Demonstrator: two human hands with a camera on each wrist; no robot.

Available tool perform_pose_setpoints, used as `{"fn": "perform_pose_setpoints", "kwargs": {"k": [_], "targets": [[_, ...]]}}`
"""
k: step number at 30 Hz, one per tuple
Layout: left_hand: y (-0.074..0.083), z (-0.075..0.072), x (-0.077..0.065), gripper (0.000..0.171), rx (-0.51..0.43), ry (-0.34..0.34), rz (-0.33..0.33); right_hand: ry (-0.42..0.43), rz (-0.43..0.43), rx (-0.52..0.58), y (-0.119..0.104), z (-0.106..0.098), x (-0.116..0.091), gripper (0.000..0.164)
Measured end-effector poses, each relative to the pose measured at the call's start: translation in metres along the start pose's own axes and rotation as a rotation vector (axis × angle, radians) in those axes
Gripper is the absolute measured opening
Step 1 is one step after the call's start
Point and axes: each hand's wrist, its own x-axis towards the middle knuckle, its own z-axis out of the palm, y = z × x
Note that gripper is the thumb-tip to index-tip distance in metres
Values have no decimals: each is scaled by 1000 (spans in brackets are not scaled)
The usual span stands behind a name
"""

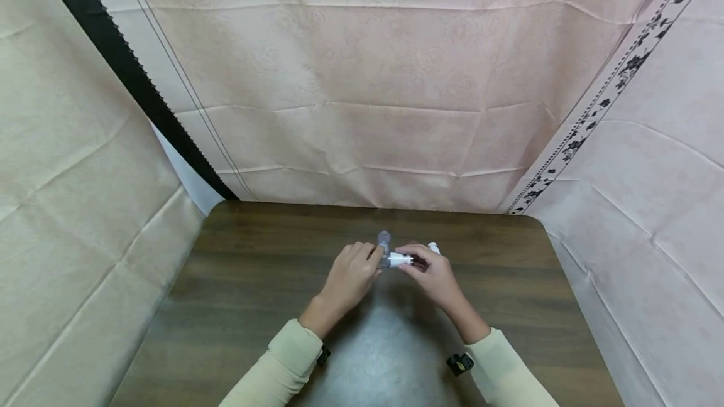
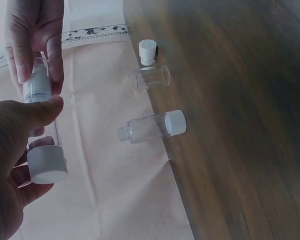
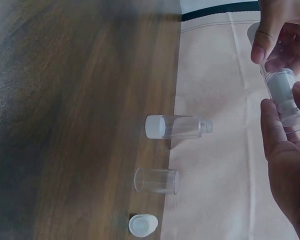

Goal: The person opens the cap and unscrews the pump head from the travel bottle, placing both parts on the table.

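Screened at the back and on both sides by pale, creased cloth [image 1: 351, 68], with a brown wooden worktop [image 1: 243, 281] in front. Holding a clear bottle [image 1: 398, 260] sideways over that wood, with its white base [image 2: 47, 167] toward the person's left. Gripped by the left hand [image 1: 353, 272], fingers and thumb curled round the clear body near that base. Pinched at the white upper part [image 3: 281, 87] by the right hand [image 1: 432, 275].

Backed, just beyond the held bottle, by a second bottle [image 3: 180, 127], upright on a white base of its own. Followed, farther to the right of the held bottle, by a clear cylinder [image 3: 157, 181] and then a small white piece [image 1: 433, 248]. Flanked, on the near side of the held bottle, by pale sleeves [image 1: 277, 363] and a small black device [image 1: 459, 364] at each wrist. Edged, well behind the held bottle, by a black strip [image 1: 131, 74] to the left and a floral border [image 1: 608, 96] to the right.
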Motion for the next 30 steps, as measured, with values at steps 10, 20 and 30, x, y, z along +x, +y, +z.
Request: {"fn": "perform_pose_setpoints", "kwargs": {"k": [10, 20, 30], "targets": [[8, 5, 3, 35, -21, 65, 16, -4, -2, -44, -11, -11, -5, 28], [9, 9, 1, 36, -118, 34, 7, -2, -31, -38, 23, -13, -5, 28], [10, 11, 1, 39, -162, -8, -5, -18, -36, -34, 25, -17, -8, 28]]}}
